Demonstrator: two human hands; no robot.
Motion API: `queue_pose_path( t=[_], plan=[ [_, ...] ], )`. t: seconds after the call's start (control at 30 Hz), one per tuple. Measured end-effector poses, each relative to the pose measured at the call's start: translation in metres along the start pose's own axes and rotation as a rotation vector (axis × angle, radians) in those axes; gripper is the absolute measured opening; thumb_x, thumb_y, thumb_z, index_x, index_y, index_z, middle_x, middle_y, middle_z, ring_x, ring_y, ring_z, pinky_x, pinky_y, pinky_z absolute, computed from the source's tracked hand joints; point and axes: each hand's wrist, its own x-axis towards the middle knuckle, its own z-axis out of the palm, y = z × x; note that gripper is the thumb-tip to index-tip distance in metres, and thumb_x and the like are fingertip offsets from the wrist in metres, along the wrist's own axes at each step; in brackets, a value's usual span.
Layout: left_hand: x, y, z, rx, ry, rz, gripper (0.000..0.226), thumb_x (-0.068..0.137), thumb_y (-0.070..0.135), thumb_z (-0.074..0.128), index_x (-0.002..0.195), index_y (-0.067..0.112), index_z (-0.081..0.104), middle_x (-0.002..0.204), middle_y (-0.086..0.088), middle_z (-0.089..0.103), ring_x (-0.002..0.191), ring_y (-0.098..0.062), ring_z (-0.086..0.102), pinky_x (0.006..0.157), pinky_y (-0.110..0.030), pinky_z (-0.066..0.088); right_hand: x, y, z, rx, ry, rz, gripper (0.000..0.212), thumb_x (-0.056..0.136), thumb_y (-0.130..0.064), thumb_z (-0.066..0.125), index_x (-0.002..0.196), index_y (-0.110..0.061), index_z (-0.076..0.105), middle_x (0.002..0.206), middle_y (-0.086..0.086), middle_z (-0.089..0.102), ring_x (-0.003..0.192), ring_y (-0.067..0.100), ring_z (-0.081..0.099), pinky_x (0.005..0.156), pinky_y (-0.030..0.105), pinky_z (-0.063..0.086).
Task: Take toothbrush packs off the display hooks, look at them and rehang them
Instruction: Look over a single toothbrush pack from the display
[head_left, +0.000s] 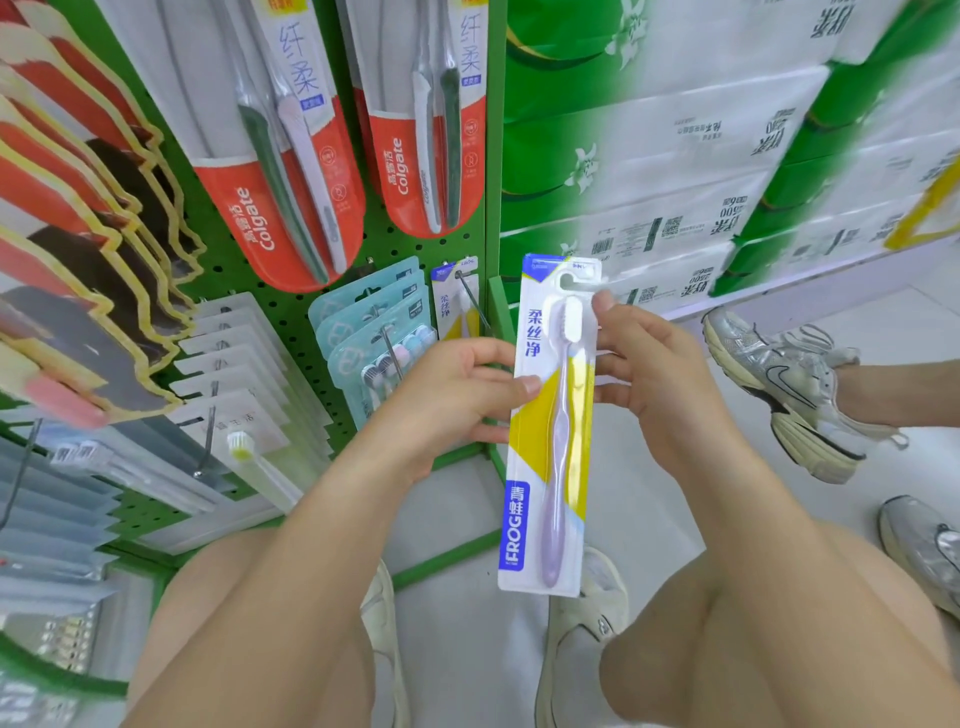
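A white, yellow and blue FROG toothbrush pack (550, 467) with a lilac brush stands upright in front of me, off the hooks. My left hand (457, 395) pinches its left edge, thumb on the front. Holding its right edge near the brush head is my right hand (644, 364). Another pack of the same kind (451, 306) hangs on a metal hook (472, 299) on the green pegboard (291, 312), just left of the held pack's top.
Red Colgate packs (291, 171) hang above, pale blue multi-brush packs (374, 332) to the left, more packs further left. Stacked tissue packs (701, 171) fill the right shelf. Another person's silver sneakers (789, 384) stand at right. My knees and shoes are below.
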Motion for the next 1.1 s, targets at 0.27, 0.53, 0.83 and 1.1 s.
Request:
queue_pose_path(
  t=[0.27,0.53,0.83,1.1],
  plan=[
    [-0.001,-0.003,0.003,0.041,0.109,0.072,0.009,0.09,0.001,0.064,0.093,0.009,0.067,0.087,-0.015,0.075,0.073,-0.024,0.069,0.067,-0.035,0.06,0.0,0.0,0.001,-0.141,-0.073,-0.065,0.014,0.093,-0.022,0.058,0.091,-0.017,0.071,0.072,-0.006,0.07,0.062,0.009,0.063,0.059,0.022,0.053],
    [0.0,-0.015,0.007,0.397,0.331,0.303,0.015,0.086,0.015,0.068,0.092,0.027,0.073,0.076,0.004,0.076,0.068,-0.01,0.07,0.078,-0.039,0.058,0.001,0.006,0.007,-0.202,-0.086,-0.078,0.025,0.099,-0.023,0.048,0.084,-0.025,0.067,0.066,-0.015,0.069,0.065,0.001,0.065,0.059,0.016,0.053],
    [0.001,-0.013,0.005,0.351,0.287,0.305,0.023,0.087,0.014,0.069,0.082,0.036,0.068,0.078,0.003,0.076,0.074,-0.013,0.072,0.078,-0.041,0.059,0.003,0.008,0.007,-0.214,-0.064,-0.073,0.026,0.1,-0.026,0.045,0.086,-0.024,0.068,0.071,-0.011,0.07,0.068,0.004,0.066,0.062,0.019,0.054],
    [0.004,-0.005,0.005,0.034,0.37,0.262,0.027,0.086,0.005,0.07,0.105,0.019,0.057,0.094,-0.002,0.068,0.075,-0.016,0.066,0.071,-0.034,0.059,-0.004,0.003,0.008,-0.076,-0.132,-0.165,0.018,0.093,-0.006,0.056,0.089,-0.018,0.069,0.068,-0.009,0.071,0.06,0.005,0.064,0.054,0.019,0.051]
  ],
)
